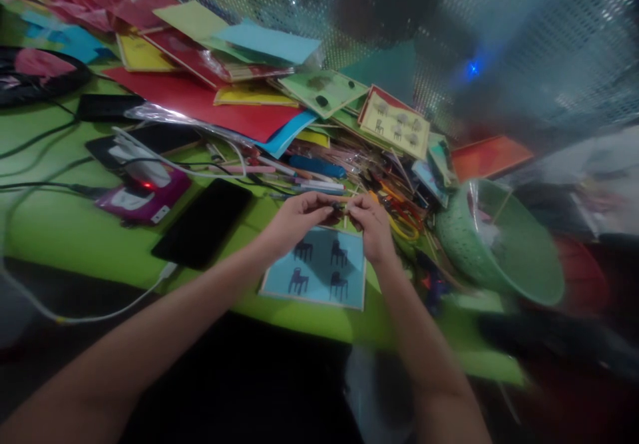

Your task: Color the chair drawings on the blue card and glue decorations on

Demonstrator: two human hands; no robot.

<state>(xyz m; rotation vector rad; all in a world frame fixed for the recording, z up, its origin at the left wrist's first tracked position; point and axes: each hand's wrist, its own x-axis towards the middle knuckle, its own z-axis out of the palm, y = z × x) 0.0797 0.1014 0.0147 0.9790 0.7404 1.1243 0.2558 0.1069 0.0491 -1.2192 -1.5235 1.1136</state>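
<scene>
My left hand (298, 221) and my right hand (372, 225) meet above a light blue card (319, 267) printed with several dark chair shapes. The fingers of both hands pinch together on a small dark object (340, 207) held between them; it is too small and blurred to name. The card lies flat on the green table (70, 231) near its front edge.
A black phone (204, 223) on a white cable lies left of the card. A purple device (144, 194) with cables sits further left. Coloured paper sheets (214, 104), pens and scissors (399, 221) pile behind. A green colander (499, 244) lies tipped at the right.
</scene>
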